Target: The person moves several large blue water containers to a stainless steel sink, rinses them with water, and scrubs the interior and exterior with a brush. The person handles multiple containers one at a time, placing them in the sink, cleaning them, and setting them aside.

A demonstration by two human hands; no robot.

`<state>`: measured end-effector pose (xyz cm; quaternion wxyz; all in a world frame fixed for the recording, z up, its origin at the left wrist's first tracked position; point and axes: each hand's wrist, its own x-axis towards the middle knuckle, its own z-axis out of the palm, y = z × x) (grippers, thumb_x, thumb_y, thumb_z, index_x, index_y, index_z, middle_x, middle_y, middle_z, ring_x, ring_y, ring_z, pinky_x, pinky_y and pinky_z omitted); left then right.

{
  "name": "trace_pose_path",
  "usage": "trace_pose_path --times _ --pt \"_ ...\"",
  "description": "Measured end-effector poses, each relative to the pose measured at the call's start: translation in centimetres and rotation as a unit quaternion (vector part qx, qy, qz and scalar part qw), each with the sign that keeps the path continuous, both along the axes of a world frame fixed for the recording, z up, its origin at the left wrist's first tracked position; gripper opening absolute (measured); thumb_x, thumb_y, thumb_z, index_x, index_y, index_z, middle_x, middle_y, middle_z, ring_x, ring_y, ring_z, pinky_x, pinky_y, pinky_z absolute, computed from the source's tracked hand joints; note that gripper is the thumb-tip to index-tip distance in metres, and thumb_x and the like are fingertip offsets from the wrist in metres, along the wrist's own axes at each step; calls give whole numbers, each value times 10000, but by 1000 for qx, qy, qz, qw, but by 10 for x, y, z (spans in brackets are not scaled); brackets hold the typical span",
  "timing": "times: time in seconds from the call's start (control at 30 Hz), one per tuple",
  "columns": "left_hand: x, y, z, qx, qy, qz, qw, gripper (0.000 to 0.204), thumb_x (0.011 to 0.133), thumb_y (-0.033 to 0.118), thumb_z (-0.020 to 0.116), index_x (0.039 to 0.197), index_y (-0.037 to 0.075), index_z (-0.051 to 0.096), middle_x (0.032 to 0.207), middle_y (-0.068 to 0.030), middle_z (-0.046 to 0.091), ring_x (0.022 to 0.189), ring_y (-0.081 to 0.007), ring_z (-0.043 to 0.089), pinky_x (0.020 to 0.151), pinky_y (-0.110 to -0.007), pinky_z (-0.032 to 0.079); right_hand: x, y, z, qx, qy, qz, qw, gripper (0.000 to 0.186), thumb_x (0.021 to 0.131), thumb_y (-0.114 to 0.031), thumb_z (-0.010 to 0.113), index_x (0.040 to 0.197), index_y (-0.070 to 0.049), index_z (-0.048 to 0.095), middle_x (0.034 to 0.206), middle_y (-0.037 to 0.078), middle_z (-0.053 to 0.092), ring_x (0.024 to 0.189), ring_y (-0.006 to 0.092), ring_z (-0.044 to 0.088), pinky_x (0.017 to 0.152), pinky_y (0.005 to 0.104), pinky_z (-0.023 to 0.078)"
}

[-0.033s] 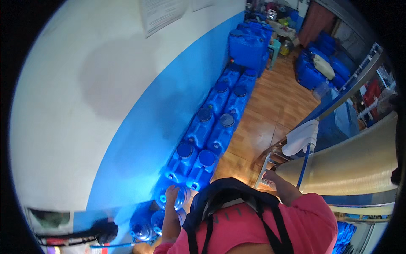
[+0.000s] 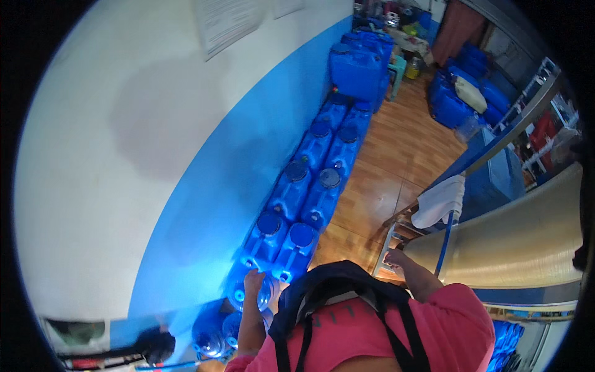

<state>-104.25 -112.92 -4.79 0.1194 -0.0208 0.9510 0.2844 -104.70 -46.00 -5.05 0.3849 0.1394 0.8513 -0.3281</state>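
Beside the blue lower wall (image 2: pixel 204 217), at the near end of paired blue containers (image 2: pixel 263 242), sits a clear, blue-tinted round jug (image 2: pixel 269 290) with a bright blue cap (image 2: pixel 239 296) toward its left. Over its middle lies the left hand (image 2: pixel 253 281), hiding part of it; whether the fingers grip or merely touch, I cannot tell. The right hand (image 2: pixel 394 258) is bent near a metal frame (image 2: pixel 383 251), its finger spread too small to make out. The left forearm (image 2: pixel 251 325) partly covers another jug (image 2: pixel 232 325).
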Motion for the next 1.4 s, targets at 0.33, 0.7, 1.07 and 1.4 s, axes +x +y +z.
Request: trace_pose_path --times 0.33,0.7,1.07,1.4 --pt "-212 227 123 264 -166 35 949 566 774 293 714 1198 -48 557 983 -160 680 858 -209 653 742 -303 507 -150 73 26 -166 15 -225 960 260 820 -230 661 1020 -65 638 845 69 673 633 180 633 534 321 521" --pt "-411 442 197 342 -99 -139 924 456 825 191 683 1202 -32 556 1056 -153 652 980 -217 632 854 -322 499 -270 124 141 -364 129 -493 779 296 850 -208 631 1086 -40 572 871 78 635 683 174 647 550 260 493" --pt "-658 602 241 265 -30 -252 930 458 823 196 682 1204 -25 558 1117 -177 633 1031 -241 617 894 -344 488 -276 177 123 -319 197 -650 661 258 879 -198 613 1058 -13 598 913 112 652 774 199 634 695 304 503" --pt "-875 694 252 395 -64 -189 897 443 825 169 695 1188 -48 564 1094 -137 639 1005 -193 611 876 -295 480 -428 284 123 -150 272 -428 849 197 853 -228 625 859 -33 603 822 79 633 712 162 604 569 307 487"
